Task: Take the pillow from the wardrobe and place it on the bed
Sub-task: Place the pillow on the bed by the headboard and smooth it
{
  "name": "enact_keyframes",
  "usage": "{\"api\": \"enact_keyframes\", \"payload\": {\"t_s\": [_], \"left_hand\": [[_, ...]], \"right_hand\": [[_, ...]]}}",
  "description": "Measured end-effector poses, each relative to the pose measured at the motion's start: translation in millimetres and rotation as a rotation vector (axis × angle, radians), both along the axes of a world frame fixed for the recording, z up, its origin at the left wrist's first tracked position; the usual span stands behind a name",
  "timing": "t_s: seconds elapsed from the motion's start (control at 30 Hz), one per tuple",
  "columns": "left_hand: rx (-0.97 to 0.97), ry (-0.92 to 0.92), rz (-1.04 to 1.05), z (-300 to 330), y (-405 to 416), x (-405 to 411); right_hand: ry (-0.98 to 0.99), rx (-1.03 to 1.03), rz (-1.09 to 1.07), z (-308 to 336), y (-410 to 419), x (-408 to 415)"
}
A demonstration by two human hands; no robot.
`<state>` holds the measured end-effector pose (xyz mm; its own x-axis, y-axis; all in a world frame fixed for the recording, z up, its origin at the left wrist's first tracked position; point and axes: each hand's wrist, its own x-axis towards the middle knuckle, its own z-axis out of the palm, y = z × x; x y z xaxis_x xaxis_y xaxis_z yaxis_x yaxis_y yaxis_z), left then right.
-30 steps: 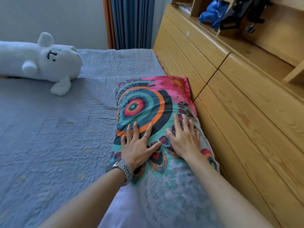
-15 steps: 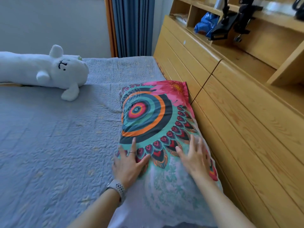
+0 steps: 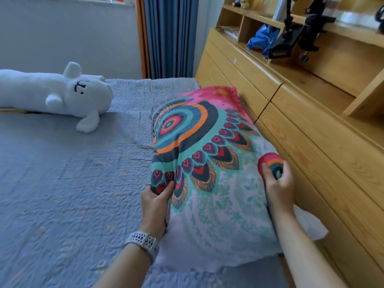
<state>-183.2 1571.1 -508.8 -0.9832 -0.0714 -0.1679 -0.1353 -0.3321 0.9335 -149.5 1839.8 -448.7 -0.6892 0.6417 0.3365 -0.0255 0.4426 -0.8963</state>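
Both hands, left hand [image 3: 155, 196] and right hand [image 3: 278, 183], grip pinched edges of the soft, light, peacock-patterned fabric pillow [image 3: 207, 163] on the grey quilted bed [image 3: 62, 183].

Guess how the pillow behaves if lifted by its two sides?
Likely soft and floppy: the pillow bunches into folds where the left hand and right hand pinch it. Probably light for its bulk, since fingertip grips suffice. Its loose cover edge would likely dangle. Unlikely to roll.

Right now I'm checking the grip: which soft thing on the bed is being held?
The patterned pillow by the wooden headboard: both hands, left and right, grip its edges. The white plush lies untouched.
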Motion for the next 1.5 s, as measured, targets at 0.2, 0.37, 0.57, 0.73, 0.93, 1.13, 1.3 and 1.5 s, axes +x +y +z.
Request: {"api": "enact_keyframes", "payload": {"t_s": [0.2,0.37,0.57,0.73,0.93,1.13,1.3,1.5], "left_hand": [[-0.327,-0.171,-0.056,-18,18,-40],[-0.369,-0.170,-0.272,-35,27,-44],[-0.161,-0.213,-0.275,-36,31,-37],[-0.135,-0.240,-0.276,-47,40,-20],[-0.238,-0.259,-0.372,-48,42,-14],[-0.793,-0.235,-0.365,-30,35,-38],[-1.250,0.158,-0.394,-11,71,-42],[-1.396,0.063,-0.565,-32,82,-48]], "right_hand": [[-0.603,0.055,-0.145,-36,29,-35],[-0.821,0.045,-0.159,-75,36,-28],[-0.568,0.168,-0.194,-53,50,-30],[-0.658,0.270,-0.227,-67,51,-15],[-0.822,0.401,-0.205,-81,56,-10],[-0.869,0.441,-0.190,-57,61,-15],[-0.517,0.574,-0.032,-27,30,-34],[-0.817,0.733,0.134,-75,0,-29]]}}
